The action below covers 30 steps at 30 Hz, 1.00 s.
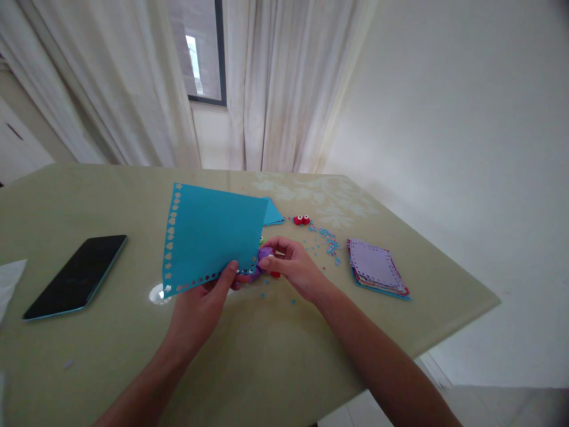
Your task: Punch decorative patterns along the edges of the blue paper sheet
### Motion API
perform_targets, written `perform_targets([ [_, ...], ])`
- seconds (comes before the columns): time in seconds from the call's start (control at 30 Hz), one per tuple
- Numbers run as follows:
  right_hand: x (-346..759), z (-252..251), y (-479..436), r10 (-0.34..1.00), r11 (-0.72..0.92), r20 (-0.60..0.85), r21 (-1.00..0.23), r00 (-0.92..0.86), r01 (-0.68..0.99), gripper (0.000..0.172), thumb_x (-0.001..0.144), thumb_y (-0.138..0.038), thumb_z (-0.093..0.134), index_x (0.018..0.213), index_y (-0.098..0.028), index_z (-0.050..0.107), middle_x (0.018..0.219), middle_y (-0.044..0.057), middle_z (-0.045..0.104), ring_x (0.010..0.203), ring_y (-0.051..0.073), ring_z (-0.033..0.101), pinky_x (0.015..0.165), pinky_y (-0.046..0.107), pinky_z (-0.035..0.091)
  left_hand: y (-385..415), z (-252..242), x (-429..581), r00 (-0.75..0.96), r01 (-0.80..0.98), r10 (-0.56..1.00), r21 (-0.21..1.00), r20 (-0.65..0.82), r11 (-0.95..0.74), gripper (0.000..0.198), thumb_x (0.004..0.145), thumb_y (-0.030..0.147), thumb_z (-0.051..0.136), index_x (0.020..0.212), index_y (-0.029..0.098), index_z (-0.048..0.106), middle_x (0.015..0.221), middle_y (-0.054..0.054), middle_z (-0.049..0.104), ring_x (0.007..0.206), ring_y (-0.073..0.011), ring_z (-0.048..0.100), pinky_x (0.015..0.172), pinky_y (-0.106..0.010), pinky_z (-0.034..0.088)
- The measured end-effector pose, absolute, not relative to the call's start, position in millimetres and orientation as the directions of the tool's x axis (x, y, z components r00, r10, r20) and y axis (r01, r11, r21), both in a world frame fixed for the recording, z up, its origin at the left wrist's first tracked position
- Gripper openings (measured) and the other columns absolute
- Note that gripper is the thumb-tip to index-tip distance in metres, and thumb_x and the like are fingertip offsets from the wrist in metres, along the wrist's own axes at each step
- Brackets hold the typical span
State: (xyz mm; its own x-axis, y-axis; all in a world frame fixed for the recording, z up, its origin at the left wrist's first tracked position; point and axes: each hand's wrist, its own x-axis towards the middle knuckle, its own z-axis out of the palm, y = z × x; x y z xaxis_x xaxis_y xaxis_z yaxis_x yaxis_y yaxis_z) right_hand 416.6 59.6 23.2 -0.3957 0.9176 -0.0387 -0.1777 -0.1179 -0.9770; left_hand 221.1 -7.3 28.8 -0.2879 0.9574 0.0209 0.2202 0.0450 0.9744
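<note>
A blue paper sheet [216, 228] is held up in front of me, with a row of small punched holes along its left and bottom edges. My left hand [204, 302] pinches its lower edge, thumb on the near face. At the sheet's lower right corner, my right hand [297, 267] has its fingers closed around a small purple craft punch [265, 254]. The hand and sheet partly cover the punch, so I cannot tell whether it is pressed. Bits of green and red show beside it, mostly hidden.
Behind lies a folded-looking blue paper [272, 213], near a red punch with googly eyes [301, 219]. Blue and red paper bits [329, 240] are scattered to its right. A stack of punched coloured papers [377, 267] lies right; a dark tablet [77, 276] and white paper [11, 281] lie left.
</note>
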Motion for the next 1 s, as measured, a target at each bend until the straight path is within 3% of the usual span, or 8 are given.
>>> perform_targets([
  [0.37,416.7,26.0,60.0,0.908,-0.109,-0.044,-0.985,-0.417,-0.132,0.05,0.062,-0.045,0.103,0.097,-0.022,0.076,0.08,-0.004,0.069,0.068,0.013,0.059,0.062,0.026,0.042,-5.6,19.5,218.8,-0.242,0.276,0.97,0.96,0.031,0.038,0.049,0.082,0.073,0.071,0.075,0.025,0.081,0.078,-0.008,0.084,0.078,-0.0314,0.079,0.084,-0.044,0.063],
  [1.0,418.4,27.6,60.1,0.907,-0.093,-0.037,-0.989,-0.419,-0.113,0.048,0.064,-0.045,0.102,0.096,-0.022,0.076,0.081,-0.003,0.071,0.068,0.013,0.059,0.061,0.026,0.041,-5.7,26.3,220.9,-0.253,0.212,0.967,0.976,0.014,0.041,0.046,0.078,0.069,0.074,0.075,0.023,0.081,0.076,-0.009,0.083,0.073,-0.0299,0.079,0.079,-0.042,0.064],
])
